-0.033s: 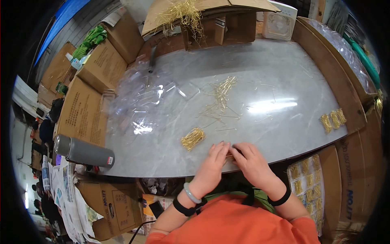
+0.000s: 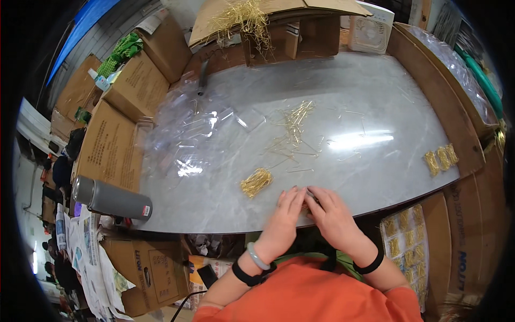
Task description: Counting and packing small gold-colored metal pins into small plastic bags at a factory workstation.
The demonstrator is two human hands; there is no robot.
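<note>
At the near edge of the grey table, my left hand (image 2: 281,219) and my right hand (image 2: 335,216) meet with their fingertips touching. Both are closed, fingers bent around a small thing mostly covered by them; its kind does not show. Just beyond my left hand lies a bundle of gold wire hooks (image 2: 256,183). Loose gold hooks (image 2: 296,121) form a heap in the middle of the table, with several single ones scattered around it. Three small gold bundles (image 2: 441,159) lie side by side at the right edge.
Clear plastic boxes (image 2: 193,126) are piled at left. A grey bottle (image 2: 112,198) stands by the near-left edge. Cardboard boxes (image 2: 110,145) line the left side. More gold hooks (image 2: 241,21) hang over a carton at the back, beside a white fan (image 2: 370,35). Low right, a tray (image 2: 385,228) holds gold bundles.
My fingers have shifted very slightly around the small thing between them. Everything else on the table lies as before.
</note>
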